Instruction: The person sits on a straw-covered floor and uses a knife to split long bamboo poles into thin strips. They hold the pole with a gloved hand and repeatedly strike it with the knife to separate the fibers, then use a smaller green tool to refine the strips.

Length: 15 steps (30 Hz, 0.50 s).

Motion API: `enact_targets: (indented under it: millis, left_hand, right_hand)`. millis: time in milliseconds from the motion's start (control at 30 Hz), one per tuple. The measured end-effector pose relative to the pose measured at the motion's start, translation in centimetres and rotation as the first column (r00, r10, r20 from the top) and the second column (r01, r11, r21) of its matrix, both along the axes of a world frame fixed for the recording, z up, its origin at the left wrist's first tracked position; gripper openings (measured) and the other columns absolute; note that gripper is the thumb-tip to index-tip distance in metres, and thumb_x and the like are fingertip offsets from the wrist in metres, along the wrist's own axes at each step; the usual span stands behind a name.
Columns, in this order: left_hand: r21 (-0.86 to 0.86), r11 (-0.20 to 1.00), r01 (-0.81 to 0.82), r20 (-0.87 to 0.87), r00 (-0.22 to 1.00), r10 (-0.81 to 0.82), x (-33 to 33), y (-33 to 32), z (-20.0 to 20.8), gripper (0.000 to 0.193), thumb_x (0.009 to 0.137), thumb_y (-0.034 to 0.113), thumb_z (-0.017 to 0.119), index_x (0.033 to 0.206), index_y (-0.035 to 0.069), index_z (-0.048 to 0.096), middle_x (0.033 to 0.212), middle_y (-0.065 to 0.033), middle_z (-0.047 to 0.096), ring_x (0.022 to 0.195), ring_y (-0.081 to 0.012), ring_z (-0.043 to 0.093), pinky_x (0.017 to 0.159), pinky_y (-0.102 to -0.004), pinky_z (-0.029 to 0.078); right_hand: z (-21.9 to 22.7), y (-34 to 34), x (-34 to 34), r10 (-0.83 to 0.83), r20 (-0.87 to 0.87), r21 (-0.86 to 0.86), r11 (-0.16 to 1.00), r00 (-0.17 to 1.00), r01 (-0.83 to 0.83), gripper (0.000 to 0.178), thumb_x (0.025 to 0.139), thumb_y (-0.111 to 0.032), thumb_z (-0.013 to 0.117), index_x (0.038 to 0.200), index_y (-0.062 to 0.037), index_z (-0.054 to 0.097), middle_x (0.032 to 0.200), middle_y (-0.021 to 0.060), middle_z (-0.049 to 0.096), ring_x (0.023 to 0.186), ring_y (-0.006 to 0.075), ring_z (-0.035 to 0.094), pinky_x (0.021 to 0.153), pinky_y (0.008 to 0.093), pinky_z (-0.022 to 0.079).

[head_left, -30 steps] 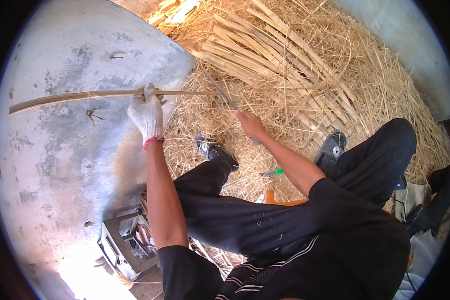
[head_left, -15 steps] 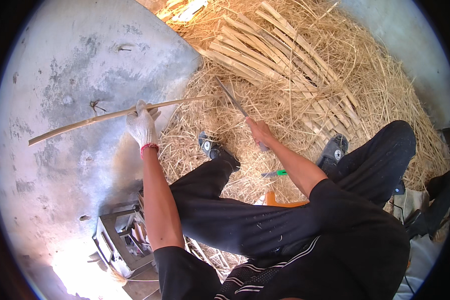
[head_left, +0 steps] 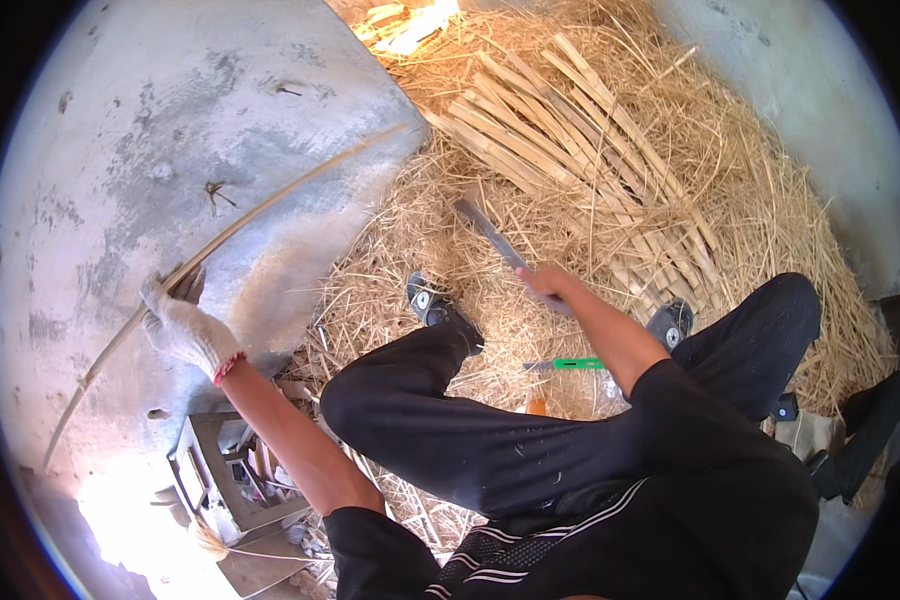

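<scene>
My left hand (head_left: 185, 325), in a white knitted glove with a red band at the wrist, is closed round a long, thin bamboo strip (head_left: 260, 213). The strip bows slightly and slants from the lower left up toward the far wall corner. In my bare right hand (head_left: 547, 284) is a knife (head_left: 490, 234) with a long, straight, dark blade, pointing away and to the left over the shavings. The blade is apart from the strip. Below the right hand, a green-handled cutter (head_left: 575, 364) lies on the shavings.
Bamboo strips (head_left: 580, 140) lie in a row on a deep heap of shavings (head_left: 760, 200). A stained wall (head_left: 120, 180) rises at left. Beside my left forearm stands a wooden frame (head_left: 210, 470) holding small items. Something orange (head_left: 537, 406) shows beside my thigh.
My left hand has moved left and nearer, and the strip now slants more steeply. The knife has shifted slightly right and nearer. The head view has turned a little.
</scene>
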<state>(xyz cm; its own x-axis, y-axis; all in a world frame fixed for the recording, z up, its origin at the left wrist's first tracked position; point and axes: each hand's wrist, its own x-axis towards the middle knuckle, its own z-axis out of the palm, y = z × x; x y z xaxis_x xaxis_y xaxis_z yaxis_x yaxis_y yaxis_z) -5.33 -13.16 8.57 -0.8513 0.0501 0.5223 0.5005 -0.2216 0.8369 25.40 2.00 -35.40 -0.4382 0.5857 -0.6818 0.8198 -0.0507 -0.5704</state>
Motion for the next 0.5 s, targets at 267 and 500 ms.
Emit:
enact_targets:
  millis: [267,500]
  left_hand:
    - [0.207,0.96,0.187,-0.002,0.982,-0.191,-1.0,-7.2,1.9,0.034,0.101,0.022,0.049,0.111,-0.008,0.057,0.086,-0.0192,0.066,0.078,-0.0273,0.068,0.064,-0.0334,0.059]
    - [0.35,0.874,0.337,-0.018,0.935,-0.353,0.1,-9.2,4.4,0.032,0.101,0.026,0.051,0.11,-0.004,0.059,0.086,-0.0159,0.067,0.075,-0.0218,0.066,0.064,-0.0323,0.057]
  right_hand:
    - [27.1,7.0,1.4,-0.256,-0.857,-0.126,0.945,0.447,0.301,0.081,0.097,-0.066,0.014,0.143,-0.0052,0.041,0.131,0.0238,0.054,0.103,0.0291,0.065,0.09,0.0415,0.053]
    - [38.4,3.0,8.6,0.025,-0.975,0.095,0.944,0.219,0.316,0.025,0.098,-0.016,0.059,0.108,0.0056,0.065,0.081,0.0114,0.068,0.056,0.0128,0.063,0.052,0.0226,0.055]
